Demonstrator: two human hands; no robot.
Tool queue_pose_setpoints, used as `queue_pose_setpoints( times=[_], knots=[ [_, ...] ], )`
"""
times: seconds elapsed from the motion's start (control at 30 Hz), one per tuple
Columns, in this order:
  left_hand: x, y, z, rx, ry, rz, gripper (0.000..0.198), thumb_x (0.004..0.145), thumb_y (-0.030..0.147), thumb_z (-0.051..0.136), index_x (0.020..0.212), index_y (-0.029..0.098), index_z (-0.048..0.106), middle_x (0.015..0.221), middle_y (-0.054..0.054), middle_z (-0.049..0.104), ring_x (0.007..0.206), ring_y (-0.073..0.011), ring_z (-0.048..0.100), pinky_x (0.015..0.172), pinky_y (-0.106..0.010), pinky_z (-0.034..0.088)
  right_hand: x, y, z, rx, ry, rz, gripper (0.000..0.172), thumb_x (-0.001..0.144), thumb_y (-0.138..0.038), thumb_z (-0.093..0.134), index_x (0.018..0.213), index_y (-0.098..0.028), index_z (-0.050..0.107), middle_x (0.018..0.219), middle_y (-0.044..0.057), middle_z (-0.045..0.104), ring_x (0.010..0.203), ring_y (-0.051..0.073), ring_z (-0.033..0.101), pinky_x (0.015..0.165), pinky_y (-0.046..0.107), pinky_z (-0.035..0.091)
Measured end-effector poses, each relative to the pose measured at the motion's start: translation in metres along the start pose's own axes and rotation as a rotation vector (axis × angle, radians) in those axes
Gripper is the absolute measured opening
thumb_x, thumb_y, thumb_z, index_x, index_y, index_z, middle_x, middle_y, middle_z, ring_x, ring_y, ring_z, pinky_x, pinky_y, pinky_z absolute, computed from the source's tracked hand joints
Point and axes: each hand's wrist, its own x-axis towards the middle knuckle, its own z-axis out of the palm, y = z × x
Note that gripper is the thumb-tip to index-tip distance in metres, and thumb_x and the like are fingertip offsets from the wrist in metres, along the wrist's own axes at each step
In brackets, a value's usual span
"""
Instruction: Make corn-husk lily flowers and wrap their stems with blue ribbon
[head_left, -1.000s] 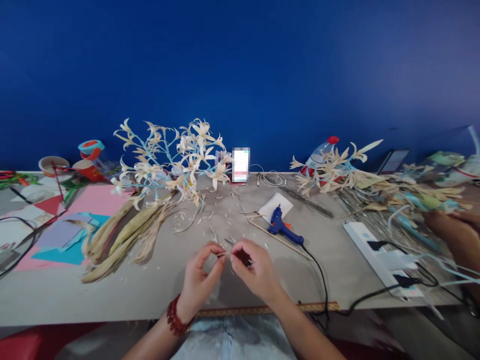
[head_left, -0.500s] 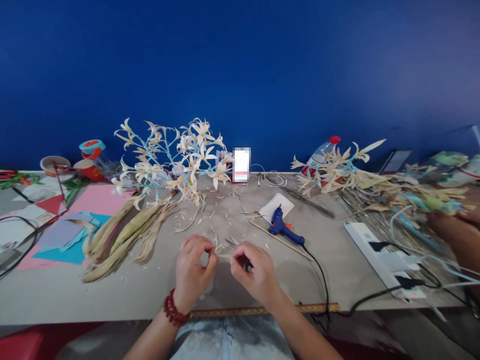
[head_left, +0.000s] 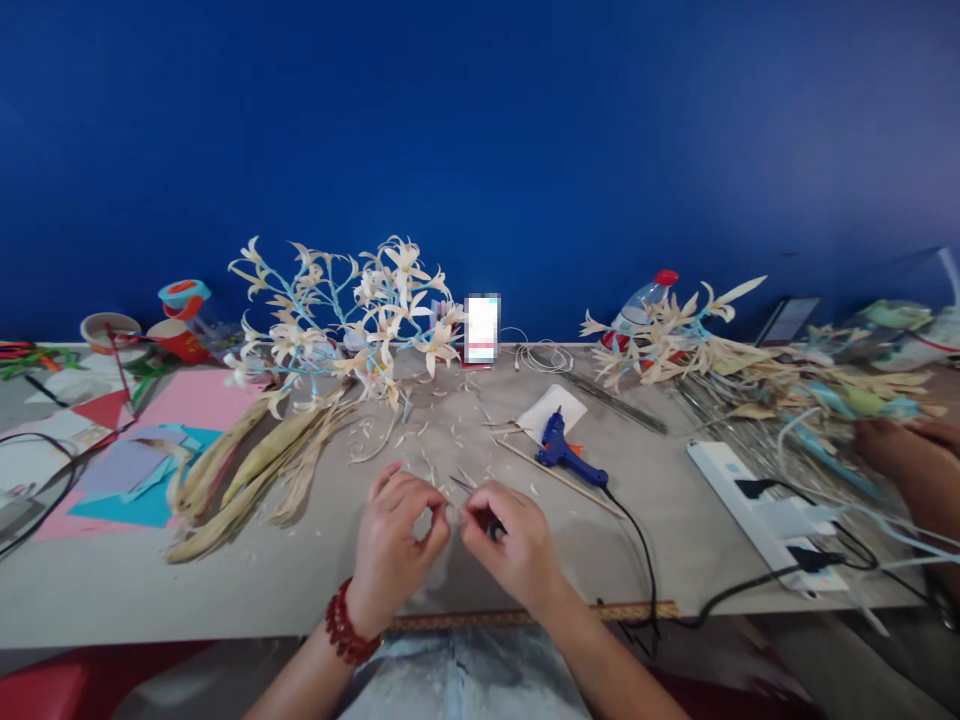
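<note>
1. Deep blue wall (head_left: 480,140) stands behind my grey table (head_left: 247,600), its middle scattered with pale scraps (head_left: 401,438), too many to count.
2. One tiny pale sliver (head_left: 454,512), partly hidden, sits between my two hands, above the table's near middle. My right grip (head_left: 514,540) pinches it, as best I can tell; my left grip (head_left: 391,535) brings thumb and forefinger together just beside it, and I cannot tell whether they hold it.
3. One pair of what look like slim scissors (head_left: 462,484) rests in my right hand, points outward. I judge it wise to angle them clear of my left fingers.
4. For this fine work, I judge a light fingertip pinch best, wrists steady and hands close together, since something so thin probably tears or bends easily.
5. Two flower sprays: one at left (head_left: 405,262), one at right (head_left: 675,335); their blooms overlap too much to count. Several dried husks (head_left: 274,455) lie left of me.
6. One blue glue gun (head_left: 566,460), one wooden stick (head_left: 555,476), one power strip (head_left: 720,482) with two black plugs (head_left: 810,560), one red-capped bottle (head_left: 643,300), one phone (head_left: 481,328).
</note>
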Motion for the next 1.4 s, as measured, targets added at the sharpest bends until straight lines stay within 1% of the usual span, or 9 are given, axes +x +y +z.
queue_pose_setpoints(
  times=[0.1,0.23,0.33,0.6,0.8,0.9,1.07,1.23,1.4],
  knots=[
    [-0.004,-0.009,-0.008,0.031,0.09,-0.068,0.011,0.081,0.012,0.055,0.079,0.022,0.059,0.076,-0.001,0.065,0.076,-0.0196,0.06,0.102,-0.046,0.035,0.0,0.0,-0.005,0.055,0.069,0.003,0.009,0.084,-0.019,0.053,0.075,-0.021,0.054,0.065,-0.001,0.057,0.058,0.013,0.052,0.058,0.023,0.041],
    [-0.003,0.003,-0.013,-0.132,-0.053,-0.078,0.01,0.085,0.016,0.052,0.088,0.022,0.06,0.085,-0.002,0.067,0.082,-0.0188,0.062,0.105,-0.045,0.034,0.001,-0.001,-0.006,0.077,0.038,-0.017,0.009,0.084,-0.019,0.054,0.076,-0.02,0.054,0.065,-0.001,0.057,0.059,0.013,0.053,0.057,0.023,0.041],
    [0.0,0.017,-0.007,-0.144,-0.082,-0.042,0.008,0.084,0.017,0.054,0.082,0.022,0.059,0.077,0.0,0.065,0.077,-0.0174,0.061,0.105,-0.044,0.034,0.001,-0.002,-0.001,0.06,0.014,-0.035,0.008,0.084,-0.02,0.055,0.076,-0.02,0.053,0.066,-0.001,0.056,0.06,0.013,0.053,0.058,0.024,0.041],
    [0.0,-0.004,-0.002,-0.024,0.119,-0.089,0.01,0.084,0.014,0.051,0.078,0.022,0.055,0.076,0.0,0.062,0.077,-0.0183,0.059,0.101,-0.045,0.038,0.001,0.002,-0.011,0.105,0.15,0.001,0.01,0.084,-0.018,0.055,0.075,-0.02,0.055,0.065,-0.001,0.057,0.057,0.012,0.054,0.057,0.023,0.042],
    [0.011,0.019,0.002,-0.153,-0.078,0.009,0.009,0.082,0.014,0.055,0.086,0.022,0.059,0.081,-0.001,0.066,0.081,-0.0179,0.061,0.105,-0.046,0.034,0.002,0.006,-0.011,0.101,0.089,-0.009,0.008,0.085,-0.019,0.056,0.077,-0.02,0.055,0.068,0.0,0.059,0.059,0.013,0.054,0.057,0.024,0.042],
    [0.012,0.021,0.008,-0.127,-0.037,0.019,0.013,0.081,0.01,0.053,0.077,0.021,0.057,0.072,0.001,0.063,0.074,-0.0163,0.059,0.104,-0.045,0.036,0.001,0.005,-0.007,0.074,0.11,-0.045,0.009,0.084,-0.017,0.056,0.076,-0.021,0.054,0.067,-0.001,0.059,0.059,0.013,0.053,0.057,0.024,0.042],
    [0.005,0.004,0.002,-0.033,0.121,-0.053,0.012,0.083,0.011,0.051,0.079,0.021,0.057,0.078,-0.001,0.062,0.079,-0.0183,0.059,0.103,-0.048,0.036,-0.001,0.007,-0.009,0.081,0.163,-0.037,0.008,0.083,-0.016,0.056,0.077,-0.021,0.055,0.068,-0.001,0.059,0.059,0.013,0.055,0.059,0.024,0.044],
    [0.004,0.015,-0.006,-0.07,-0.009,0.022,0.013,0.082,0.013,0.056,0.091,0.022,0.059,0.087,-0.002,0.066,0.088,-0.0194,0.06,0.108,-0.051,0.028,0.001,0.005,-0.007,0.118,0.1,-0.048,0.008,0.085,-0.018,0.056,0.078,-0.021,0.055,0.069,0.0,0.059,0.06,0.013,0.055,0.059,0.024,0.043],
    [0.007,0.024,-0.002,-0.069,0.005,0.07,0.016,0.081,0.008,0.054,0.082,0.023,0.059,0.077,0.001,0.066,0.083,-0.018,0.06,0.108,-0.051,0.029,0.003,0.0,-0.007,0.113,0.053,-0.044,0.003,0.084,-0.018,0.056,0.086,-0.02,0.056,0.074,0.0,0.061,0.065,0.013,0.058,0.064,0.025,0.045]
  ],
)
